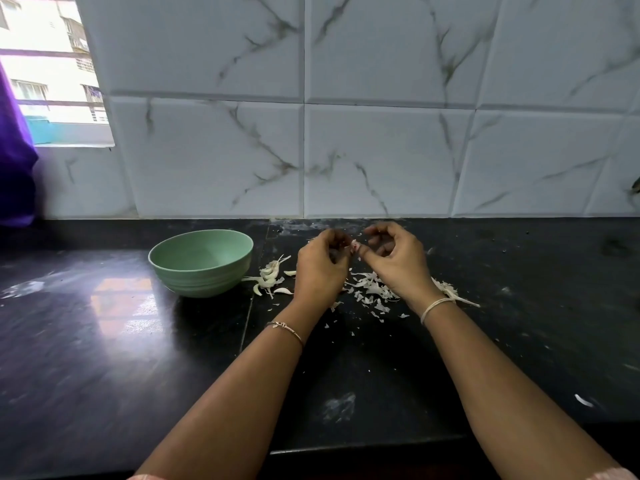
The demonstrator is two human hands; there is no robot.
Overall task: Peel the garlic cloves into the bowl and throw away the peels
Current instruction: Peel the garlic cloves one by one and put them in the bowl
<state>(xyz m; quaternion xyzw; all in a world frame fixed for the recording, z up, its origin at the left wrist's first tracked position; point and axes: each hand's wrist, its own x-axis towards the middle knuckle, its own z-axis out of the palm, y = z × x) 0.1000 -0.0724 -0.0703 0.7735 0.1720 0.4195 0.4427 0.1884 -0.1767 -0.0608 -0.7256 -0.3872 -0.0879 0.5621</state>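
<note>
left hand (320, 268) grip: narrow, fingers curled, pinching one garlic clove (354, 244); right hand (398, 261) grip: narrow, thumb and fingertips pinching the same clove from the other side, just above the bench (104, 358); step in hand, as judged: stripping the skin; steady the clove with the left, lift the skin at one end with the right, pull lengthwise; peels (374, 289) lie scattered beneath; green bowl (207, 282) stands to the left, no clove visible inside.

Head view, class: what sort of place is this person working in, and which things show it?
Probably a home kitchen: a black stone countertop backed by marble-patterned wall tiles, a green bowl beside scattered garlic peels, and the left hand and right hand pinching a garlic clove.
</note>
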